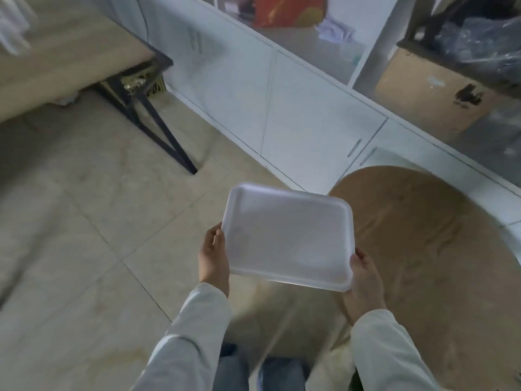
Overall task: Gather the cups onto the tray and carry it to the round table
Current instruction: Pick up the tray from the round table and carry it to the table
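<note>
Holding tray (287, 235), bare of cups: we are gripping opposite rims, left hand (214, 258) and right hand (366, 280), keeping it level beside round table (428, 249)

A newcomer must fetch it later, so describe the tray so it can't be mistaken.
Find the round brown table at the right, by the white cabinets. Just left of it, above the tiled floor, both hands hold the tray by its near corners. It is the only white, shallow, round-cornered rectangle here, and nothing lies on it.
</note>
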A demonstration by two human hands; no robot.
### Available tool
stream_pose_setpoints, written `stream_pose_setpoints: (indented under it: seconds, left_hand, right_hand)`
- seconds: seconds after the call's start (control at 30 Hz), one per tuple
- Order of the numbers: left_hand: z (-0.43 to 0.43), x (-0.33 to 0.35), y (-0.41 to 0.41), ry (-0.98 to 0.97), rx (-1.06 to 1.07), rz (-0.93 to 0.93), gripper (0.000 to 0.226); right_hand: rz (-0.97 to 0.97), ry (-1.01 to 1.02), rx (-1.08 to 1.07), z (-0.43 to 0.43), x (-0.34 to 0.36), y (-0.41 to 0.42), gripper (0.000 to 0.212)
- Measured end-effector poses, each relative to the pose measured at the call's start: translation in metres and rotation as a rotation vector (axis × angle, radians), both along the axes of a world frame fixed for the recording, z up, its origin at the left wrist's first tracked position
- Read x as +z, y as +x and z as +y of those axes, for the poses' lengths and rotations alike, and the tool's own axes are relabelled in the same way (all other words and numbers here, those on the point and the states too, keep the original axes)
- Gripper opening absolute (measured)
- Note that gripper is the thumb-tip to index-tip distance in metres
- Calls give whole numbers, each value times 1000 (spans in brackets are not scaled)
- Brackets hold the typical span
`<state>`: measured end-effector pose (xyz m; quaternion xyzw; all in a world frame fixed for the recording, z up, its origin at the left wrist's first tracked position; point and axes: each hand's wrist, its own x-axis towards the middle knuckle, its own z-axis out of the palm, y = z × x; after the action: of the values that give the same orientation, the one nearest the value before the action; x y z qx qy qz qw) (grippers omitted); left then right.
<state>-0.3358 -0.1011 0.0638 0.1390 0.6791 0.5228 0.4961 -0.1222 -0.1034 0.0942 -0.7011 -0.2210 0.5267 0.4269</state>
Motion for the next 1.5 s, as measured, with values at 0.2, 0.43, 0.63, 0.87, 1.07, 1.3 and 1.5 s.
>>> stream_pose_setpoints:
  seconds: [0.2,0.43,0.63,0.87,1.07,1.3,1.5]
  left_hand:
    - [-3,-2,-107,5,140,12,26]
    - [-2,-8,-204,26,351,69,26]
    - [15,-7,-276,34,531,82,23]
    - [58,12,-351,21,743,106,26]
    - [77,21,-397,41,875,74,28]
    - [91,16,-487,32,967,89,22]
    - [103,20,-580,76,960,71,21]
  right_hand:
    - [-43,39,183,36,1,-109,33]
    - [-27,28,471,81,2,-213,36]
    - [-28,61,601,136,-1,-306,26]
    - [-17,129,859,210,6,-406,20]
    - [-9,98,943,255,7,-476,27]
    - [64,81,975,272,9,-577,31]
    - [26,92,992,286,18,-673,31]
